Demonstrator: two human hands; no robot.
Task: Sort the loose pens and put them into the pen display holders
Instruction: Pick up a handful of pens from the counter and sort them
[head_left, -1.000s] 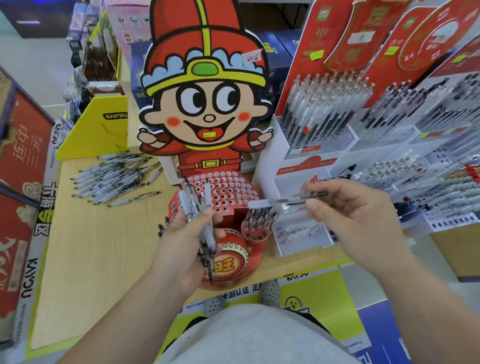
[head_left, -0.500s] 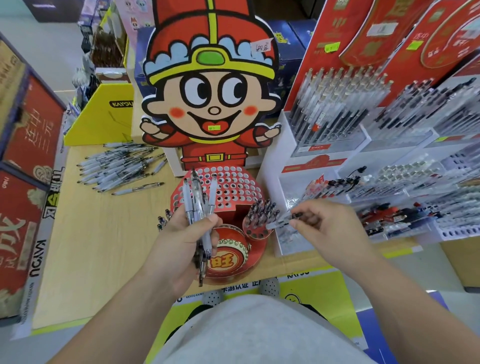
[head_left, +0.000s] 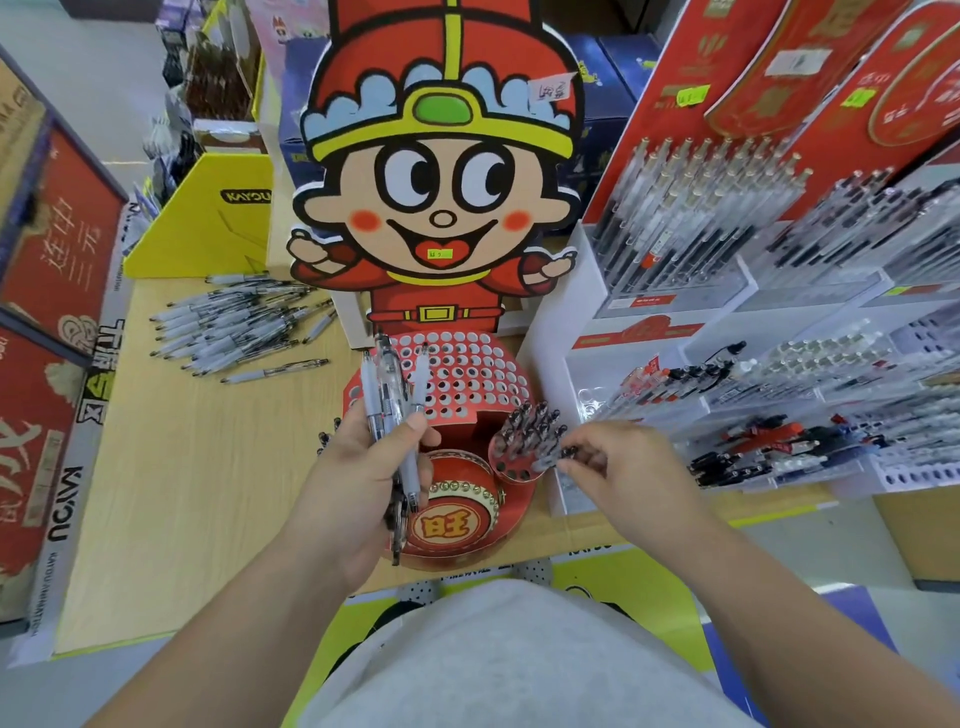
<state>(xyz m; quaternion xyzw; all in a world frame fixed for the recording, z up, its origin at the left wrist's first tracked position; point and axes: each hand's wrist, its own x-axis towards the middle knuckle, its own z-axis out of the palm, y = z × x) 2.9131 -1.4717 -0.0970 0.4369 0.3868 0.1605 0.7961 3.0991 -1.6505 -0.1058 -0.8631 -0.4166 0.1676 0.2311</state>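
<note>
My left hand (head_left: 363, 473) grips a bundle of several clear pens (head_left: 393, 410) upright in front of the red cartoon pen display holder (head_left: 467, 374), whose perforated top has many holes. My right hand (head_left: 623, 467) pinches a single pen (head_left: 553, 457), its tip at the small round red side holder (head_left: 522, 441), which stands full of several dark-capped pens. A pile of loose pens (head_left: 234, 327) lies on the wooden table (head_left: 197, 467) at the back left.
White tiered racks full of pens (head_left: 753, 322) stand to the right, with red signs behind. A yellow cardboard box (head_left: 208, 218) sits at the back left. Red boxes (head_left: 47, 312) line the left edge. The cartoon cut-out (head_left: 441, 182) rises behind the holder.
My right hand has moved down and left, bringing its single pen from mid-air to the small round side holder. My left hand keeps its bundle almost in place.
</note>
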